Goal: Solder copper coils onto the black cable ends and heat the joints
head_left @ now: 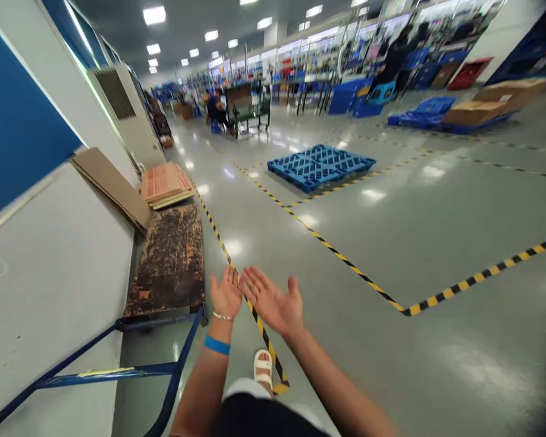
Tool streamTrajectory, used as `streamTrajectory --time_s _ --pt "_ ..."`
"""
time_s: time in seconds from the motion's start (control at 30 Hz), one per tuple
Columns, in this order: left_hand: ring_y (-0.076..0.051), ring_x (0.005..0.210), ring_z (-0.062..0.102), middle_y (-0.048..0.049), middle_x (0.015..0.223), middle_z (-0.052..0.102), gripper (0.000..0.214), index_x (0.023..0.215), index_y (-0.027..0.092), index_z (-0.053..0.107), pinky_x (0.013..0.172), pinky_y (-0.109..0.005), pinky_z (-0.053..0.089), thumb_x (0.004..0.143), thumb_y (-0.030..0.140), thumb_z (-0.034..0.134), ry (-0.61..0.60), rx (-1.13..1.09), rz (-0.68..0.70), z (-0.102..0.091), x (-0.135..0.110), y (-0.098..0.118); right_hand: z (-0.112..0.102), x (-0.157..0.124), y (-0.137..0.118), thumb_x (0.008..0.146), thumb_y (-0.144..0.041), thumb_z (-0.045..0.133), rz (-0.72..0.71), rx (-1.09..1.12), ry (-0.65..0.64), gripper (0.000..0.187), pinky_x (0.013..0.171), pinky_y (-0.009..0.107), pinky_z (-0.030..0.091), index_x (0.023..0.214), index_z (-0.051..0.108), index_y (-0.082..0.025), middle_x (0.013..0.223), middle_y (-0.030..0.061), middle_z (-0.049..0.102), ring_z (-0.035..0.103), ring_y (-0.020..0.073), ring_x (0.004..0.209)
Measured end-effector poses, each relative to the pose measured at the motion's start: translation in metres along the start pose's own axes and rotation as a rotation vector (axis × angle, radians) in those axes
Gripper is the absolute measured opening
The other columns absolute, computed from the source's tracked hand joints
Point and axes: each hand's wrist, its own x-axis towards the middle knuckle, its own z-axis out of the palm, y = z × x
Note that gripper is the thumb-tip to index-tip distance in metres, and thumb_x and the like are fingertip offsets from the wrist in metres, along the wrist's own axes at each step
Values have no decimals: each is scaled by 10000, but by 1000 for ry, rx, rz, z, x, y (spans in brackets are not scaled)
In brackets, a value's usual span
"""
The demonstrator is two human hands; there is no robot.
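Observation:
Both palms face up in front of me, above the grey floor. My left hand [226, 295] is open and holds nothing; a pale bracelet [222, 316] and a blue band [217, 345] circle its wrist. My right hand [275, 303] is open too, fingers stretched out and thumb raised, with nothing on the palm. The fingertips of the two hands come close together; I cannot tell whether they touch. Nearest to my left hand is a platform cart with a worn brown deck [170, 261] and a blue tubular handle [182, 358].
Flat cardboard [113, 188] leans on the left wall beside a stack of printed boards [166, 182]. A blue plastic pallet [321, 165] lies ahead within yellow-black floor tape [346, 260]. Farther off are a wheeled rack [248, 106], cardboard boxes [477, 112], workbenches and seated people.

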Motion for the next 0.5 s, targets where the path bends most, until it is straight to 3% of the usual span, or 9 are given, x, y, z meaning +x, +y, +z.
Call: streamTrajectory --time_s 0.03,0.1,0.17,0.23,0.37,0.43,0.5 --pt "-173 1224 618 -171 1366 613 821 1322 136 586 976 -345 551 986 513 -61 -29 -185 -72 10 33 13 10 33 -27 789 -861 297 -43 62 9 889 1212 422 296 1295 586 -189 1532 91 437 394 230 1431" --pt "-178 1341 515 -157 1460 531 771 1299 121 601 1067 -321 483 983 602 89 -105 -930 -290 34 94 40 19 101 -73 806 -827 338 -113 143 12 863 1219 406 290 1334 551 -177 1529 94 440 411 220 1419" --pt "-182 1361 489 -152 1461 527 735 1273 113 612 1068 -297 476 972 635 193 -140 -1333 -411 60 156 64 16 172 -110 827 -795 348 -168 193 22 849 1221 397 294 1361 520 -158 1523 108 446 425 220 1410" --pt "-194 1360 491 -156 1455 529 716 1308 117 585 1071 -314 476 965 639 235 -144 -1444 -428 86 225 81 5 246 -144 846 -768 342 -223 218 46 828 1221 386 299 1366 507 -145 1519 116 451 441 220 1400" --pt "-214 1411 430 -161 1493 485 737 1362 107 540 1156 -343 391 942 650 272 -163 -1401 -332 132 384 97 -20 404 -213 871 -758 264 -349 97 64 805 1239 411 265 1397 468 -183 1524 93 448 437 212 1406" --pt "-213 1440 385 -156 1519 457 752 1340 95 556 1188 -329 342 936 660 269 -161 -1353 -300 147 469 101 -26 483 -236 889 -756 150 -449 -214 58 806 1248 448 238 1457 397 -240 1557 53 403 370 193 1448" --pt "-205 1468 333 -132 1558 410 759 1333 113 564 1216 -327 285 943 668 222 -107 -1269 -294 154 553 100 -28 558 -245 900 -749 148 -512 -596 22 767 1262 463 186 1479 375 -300 1585 6 355 282 178 1489"
